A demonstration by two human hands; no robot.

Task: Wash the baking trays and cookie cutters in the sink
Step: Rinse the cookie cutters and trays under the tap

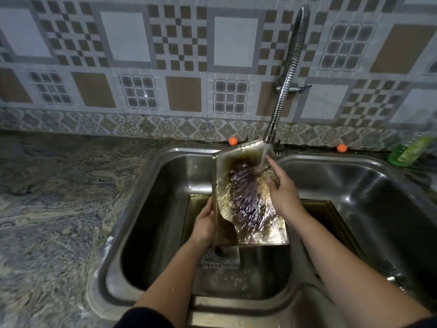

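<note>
While left hand (205,227) grips tilted baking tray (248,197), keep flat, unclenched right hand (282,189) rubbing stain under faucet (287,74) stream.

Two hands, the left hand (205,227) and the right hand (282,189). Two baking trays: one tilted tray (248,197) under the water, one flat tray (331,216) beneath it. Two sink basins, left basin (165,185) and right basin (378,197). One faucet (287,74). Two orange balls (233,141) (342,148) at the far wall. One green bottle (409,150) far right.

No text, label, brand or number can be read anywhere in this view.
</note>
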